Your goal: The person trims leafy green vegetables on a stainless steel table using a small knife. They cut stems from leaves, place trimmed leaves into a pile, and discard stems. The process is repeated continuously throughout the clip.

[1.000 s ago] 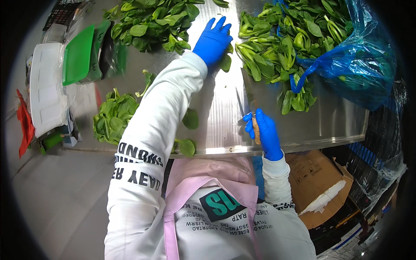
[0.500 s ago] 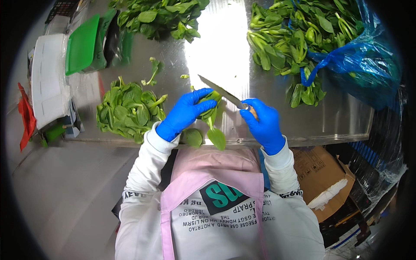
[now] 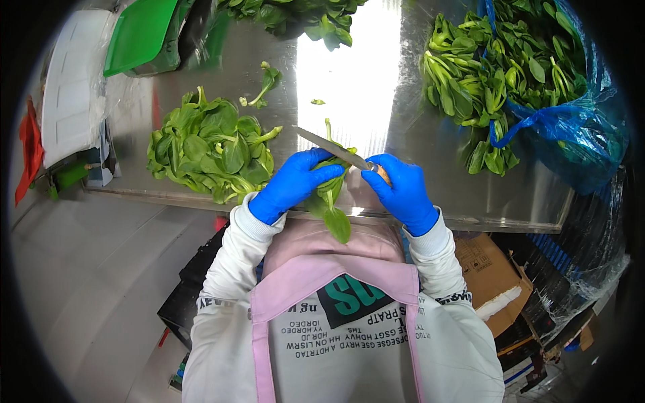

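Observation:
My left hand (image 3: 297, 185), in a blue glove, is closed around a small bunch of leafy greens (image 3: 337, 224), its leaves hanging toward the table's near edge. In my right hand (image 3: 404, 193), also gloved in blue, is a knife (image 3: 328, 145) with a wooden handle. Its blade points up and left, lying across the greens beside my left fingers. A thin stalk (image 3: 328, 127) sticks up past the blade. Left of my hands sits a pile of leafy greens (image 3: 211, 151). Whether the blade has cut into the stems is hard to make out.
More greens (image 3: 289, 15) lie at the far side of the metal table (image 3: 403, 127). At the right, a heap of greens (image 3: 463, 74) spills from a blue plastic bag (image 3: 571, 138). A loose sprig (image 3: 265, 84) lies beyond the left pile. A green tray (image 3: 138, 37) stands far left; a cardboard box (image 3: 490, 279) is below right.
The view has shifted, so the table appears moved. My right hand has come closer to my left, and the knife blade has lowered across the greens. Both hands keep their hold.

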The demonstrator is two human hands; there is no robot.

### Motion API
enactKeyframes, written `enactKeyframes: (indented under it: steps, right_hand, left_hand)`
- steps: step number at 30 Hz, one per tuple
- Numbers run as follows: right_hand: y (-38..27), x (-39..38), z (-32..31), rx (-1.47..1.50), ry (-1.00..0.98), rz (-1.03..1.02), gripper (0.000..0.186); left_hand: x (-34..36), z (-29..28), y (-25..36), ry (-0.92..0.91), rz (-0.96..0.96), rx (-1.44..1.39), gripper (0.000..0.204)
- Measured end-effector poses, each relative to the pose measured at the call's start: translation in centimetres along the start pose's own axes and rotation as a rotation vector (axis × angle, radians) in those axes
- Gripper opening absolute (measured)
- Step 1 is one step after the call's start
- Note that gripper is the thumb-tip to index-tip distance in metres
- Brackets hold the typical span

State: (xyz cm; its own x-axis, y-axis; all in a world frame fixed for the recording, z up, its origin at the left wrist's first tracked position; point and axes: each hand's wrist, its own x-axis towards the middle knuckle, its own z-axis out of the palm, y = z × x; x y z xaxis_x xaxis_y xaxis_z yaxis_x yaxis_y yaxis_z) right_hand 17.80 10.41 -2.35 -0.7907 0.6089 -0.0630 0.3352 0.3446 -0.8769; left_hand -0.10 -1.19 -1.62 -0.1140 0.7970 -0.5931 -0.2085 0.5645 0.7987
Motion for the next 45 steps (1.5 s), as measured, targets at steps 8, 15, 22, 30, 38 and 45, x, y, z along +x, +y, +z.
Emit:
enactKeyframes:
  steps: [8,15,22,30,38,45]
  right_hand:
    - [3.4,-0.4,2.0,0.200,0.009,0.342,0.024]
    - [-1.4,0.9,2.1,0.596,0.065,0.527,0.027]
    - [-1.5,1.7,2.4,0.700,0.035,0.619,0.027]
    - [1.0,1.1,3.0,0.677,0.289,0.581,0.029]
    - [-0.3,1.2,1.9,0.622,0.116,0.548,0.036]
    - [-0.2,0.5,1.3,0.617,0.004,0.564,0.032]
  left_hand:
    - [-0.4,-1.8,1.6,-0.174,0.007,-0.123,0.033]
    - [0.5,-0.9,0.5,0.151,0.204,0.306,0.044]
    - [0.6,-1.2,0.0,0.101,0.021,-0.120,0.032]
    - [0.9,-4.0,-3.9,0.466,0.071,0.365,0.026]
    - [1.0,0.0,-0.5,0.143,0.057,0.008,0.029]
    - [1.5,0.8,-1.6,0.243,0.026,-0.052,0.017]
